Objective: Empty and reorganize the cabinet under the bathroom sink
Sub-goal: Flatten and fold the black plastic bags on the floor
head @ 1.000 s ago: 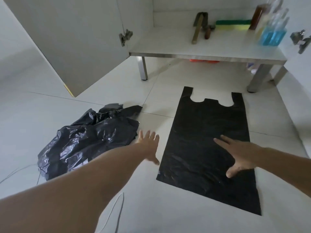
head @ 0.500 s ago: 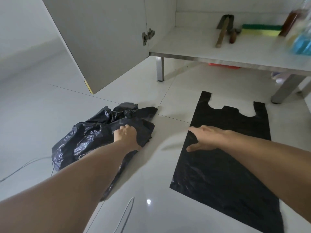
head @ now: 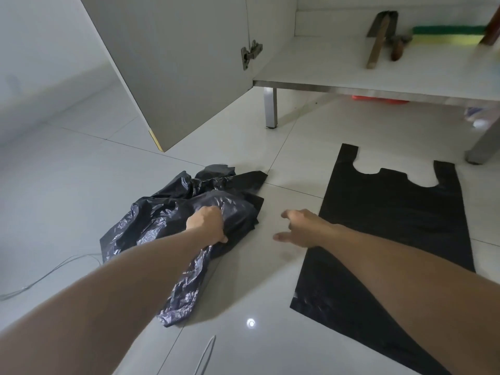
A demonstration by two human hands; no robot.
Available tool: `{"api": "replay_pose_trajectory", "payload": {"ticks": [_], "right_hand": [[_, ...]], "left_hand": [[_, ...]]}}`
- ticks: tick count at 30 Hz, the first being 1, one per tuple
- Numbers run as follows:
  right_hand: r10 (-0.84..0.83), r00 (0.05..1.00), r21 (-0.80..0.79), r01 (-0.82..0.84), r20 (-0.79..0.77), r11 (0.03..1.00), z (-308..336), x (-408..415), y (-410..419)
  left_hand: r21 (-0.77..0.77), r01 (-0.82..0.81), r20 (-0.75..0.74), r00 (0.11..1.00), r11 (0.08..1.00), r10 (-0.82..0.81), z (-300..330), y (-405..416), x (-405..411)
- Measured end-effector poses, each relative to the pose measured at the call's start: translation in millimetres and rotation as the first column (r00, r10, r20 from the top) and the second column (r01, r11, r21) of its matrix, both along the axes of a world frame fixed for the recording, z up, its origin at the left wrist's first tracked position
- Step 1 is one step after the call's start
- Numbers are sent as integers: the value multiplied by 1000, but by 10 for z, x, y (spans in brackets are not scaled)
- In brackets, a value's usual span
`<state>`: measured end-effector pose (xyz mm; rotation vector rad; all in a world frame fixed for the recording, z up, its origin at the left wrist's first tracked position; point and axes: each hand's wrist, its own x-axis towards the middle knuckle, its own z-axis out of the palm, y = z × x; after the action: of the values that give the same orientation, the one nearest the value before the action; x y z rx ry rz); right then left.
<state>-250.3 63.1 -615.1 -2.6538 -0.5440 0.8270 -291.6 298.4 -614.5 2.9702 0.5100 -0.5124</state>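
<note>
Cabinet: white under-sink cabinet [head: 351, 74] on square metal legs, its white door [head: 176, 63] swung open to the left, with a metal hinge [head: 251, 54] at the door's inner edge.
Cabinet contents: on the cabinet floor, toward the back, a tool with a long wooden handle and a flat metal head [head: 378, 39] lies beside a smaller brown-handled tool [head: 397, 48]; just to their right, a green-and-yellow scrubbing sponge [head: 449, 35] lies along the back wall. A brown object is cut off at the top right edge; what it is cannot be told.
Under the cabinet: something red-orange [head: 378, 99] shows on the tiles in the shadow, and a pale, blurred item [head: 477, 119] lies near the right leg.
Crumpled bag: heap of shiny, wrinkled black plastic bags [head: 162, 226] on the white tiled floor [head: 67, 198], left of centre, in front of the open door. Whether it holds anything cannot be told.
Flat bag: black plastic carrier bag with two handle loops [head: 392, 226] spread flat on the tiles to the right, handles pointing toward the cabinet, well apart from the heap.
Left hand: left hand [head: 207, 224] is on top of the heap, fingers curled into the plastic and grasping a fold of it.
Right hand: right hand [head: 303, 226] hovers over bare tile between the two bags, just beside the flat bag's left edge, fingers spread and loose, holding nothing.
Floor extras: thin grey wire [head: 46, 277] trails across the tiles at the lower left.
</note>
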Motion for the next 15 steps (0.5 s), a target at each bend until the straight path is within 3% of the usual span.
{"api": "replay_pose_trajectory", "payload": {"ticks": [5, 11, 15], "right_hand": [[-112, 986, 354, 63, 121, 933, 53, 99, 581], [44, 935, 387, -188, 351, 902, 407, 328, 947], [-75, 867, 481, -199, 492, 854, 753, 506, 889]], "left_hand": [[-144, 40, 9, 999, 989, -39, 319, 168, 48], [-200, 102, 129, 989, 974, -77, 626, 156, -66], [-128, -11, 281, 959, 992, 46, 693, 169, -217]]}}
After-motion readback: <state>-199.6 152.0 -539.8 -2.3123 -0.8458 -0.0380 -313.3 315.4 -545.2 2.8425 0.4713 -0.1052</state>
